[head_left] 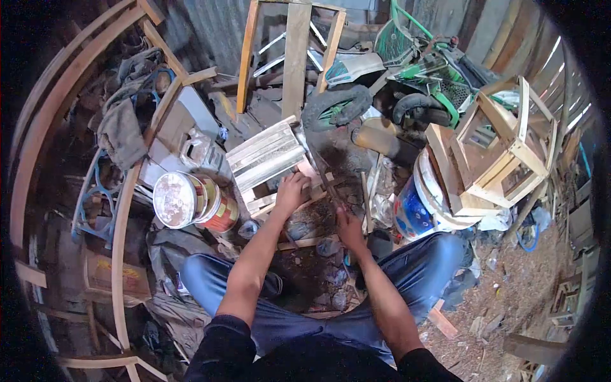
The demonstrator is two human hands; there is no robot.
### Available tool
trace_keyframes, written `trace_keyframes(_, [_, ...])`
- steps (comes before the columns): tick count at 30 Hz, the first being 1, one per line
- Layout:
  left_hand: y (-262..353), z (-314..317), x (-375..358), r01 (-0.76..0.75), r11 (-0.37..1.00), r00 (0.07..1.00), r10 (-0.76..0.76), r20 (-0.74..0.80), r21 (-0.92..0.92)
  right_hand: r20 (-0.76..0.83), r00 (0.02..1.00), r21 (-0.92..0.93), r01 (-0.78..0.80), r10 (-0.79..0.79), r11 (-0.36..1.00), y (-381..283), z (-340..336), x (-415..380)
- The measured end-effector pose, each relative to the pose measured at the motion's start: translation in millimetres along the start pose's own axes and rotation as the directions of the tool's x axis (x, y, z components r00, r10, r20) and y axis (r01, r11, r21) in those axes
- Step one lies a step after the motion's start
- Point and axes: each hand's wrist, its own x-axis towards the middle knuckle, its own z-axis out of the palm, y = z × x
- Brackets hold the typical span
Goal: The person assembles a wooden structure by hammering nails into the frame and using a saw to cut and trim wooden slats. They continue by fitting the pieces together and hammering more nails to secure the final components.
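A slatted wooden piece (266, 156) lies tilted in front of me, with pale boards side by side. On its lower right part rests my left hand (293, 193), its fingers bent over a short piece of wood by the edge. My right hand (347, 224) is closed around the lower end of a long dark tool (326, 181), perhaps a saw. The tool runs up along the right side of the slatted piece. Its exact shape is hard to make out.
Paint buckets (175, 200) stand at the left, beside a white plastic container (202, 153). A blue bucket (414, 207) at the right has wooden frames (503, 149) on top. Beyond lie a tyre (337, 108) and green bicycle parts (439, 79). Long curved timbers (124, 248) line the left.
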Motion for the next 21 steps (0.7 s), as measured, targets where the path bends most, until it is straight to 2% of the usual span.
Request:
trace_keyframes(1, [3.2, 0.4, 2.3, 0.049, 0.999, 0.999, -0.049, -0.009, 0.011, -0.120, 0.990, 0.023, 0.083, -0.079, 0.996, 2.0, 8.2, 0.6])
trace_keyframes(2, [6.1, 1.1, 5.5, 0.094, 0.995, 0.995, -0.094, -0.017, 0.021, -0.123, 0.990, 0.043, 0.080, -0.074, 0.996, -0.3, 9.5, -0.5])
trace_keyframes(5, [8.6, 4.2, 12.3, 0.074, 0.995, 0.997, -0.075, 0.012, 0.063, -0.137, 0.990, 0.169, 0.060, -0.037, 0.984, 1.2, 8.3, 5.3])
trace_keyframes(7, [9.9, 8.2, 11.3, 0.071, 0.995, 0.997, -0.072, 0.017, 0.071, -0.314, 0.938, -0.004, 0.156, -0.150, 0.988, 13.2, 11.9, 22.1])
trace_keyframes(8, [10.1, 10.1, 9.9, 0.077, 0.994, 0.997, -0.079, 0.024, 0.080, -0.306, 0.941, 0.005, 0.154, -0.145, 0.988, 13.7, 4.3, 28.0])
trace_keyframes(9, [9.8, 11.0, 7.1, 0.065, 0.994, 0.998, -0.064, -0.014, 0.093, -0.171, 0.980, 0.255, -0.051, 0.097, 0.966, -7.3, -13.4, 25.4])
trace_keyframes(10, [9.7, 11.3, 3.1, 0.052, 0.993, 0.998, -0.047, -0.049, 0.107, 0.021, 0.953, 0.456, -0.279, 0.304, 0.845, -19.3, -23.0, 22.8])
trace_keyframes(11, [14.3, 8.4, 1.8, 0.104, 0.992, 0.994, -0.103, -0.020, 0.073, 0.032, 0.951, 0.466, -0.287, 0.308, 0.837, -18.5, -23.9, 24.2])
trace_keyframes(13, [9.8, 11.2, 0.0, 0.115, 0.993, 0.993, -0.114, -0.038, 0.028, -0.248, 0.966, 0.160, -0.029, 0.068, 0.987, -21.3, -30.4, 27.5])
trace_keyframes(14, [8.8, 14.2, 0.6, 0.124, 0.992, 0.990, -0.125, -0.065, -0.027, -0.248, 0.966, 0.164, -0.031, 0.072, 0.986, -22.4, -34.5, 29.1])
trace_keyframes(16, [14.6, 13.3, -0.4, 0.120, 0.993, 0.989, -0.119, -0.088, 0.016, -0.263, 0.965, 0.229, 0.044, 0.018, 0.972, -39.7, -46.5, 21.5])
trace_keyframes(18, [19.8, 9.5, 0.0, 0.117, 0.991, 0.987, -0.109, -0.115, 0.062, -0.272, 0.962, 0.228, 0.053, 0.011, 0.972, -42.2, -47.1, 19.8])
trace_keyframes(20, [22.8, 6.8, 1.9, 0.066, 0.998, 0.990, -0.064, -0.125, 0.013, -0.283, 0.959, 0.228, 0.065, 0.002, 0.972, -47.5, -46.9, 16.6])
trace_keyframes(21, [19.7, 7.9, 4.2, 0.063, 0.998, 0.991, -0.061, -0.120, 0.013, -0.239, 0.971, 0.232, 0.037, 0.020, 0.972, -53.0, -47.9, 12.7])
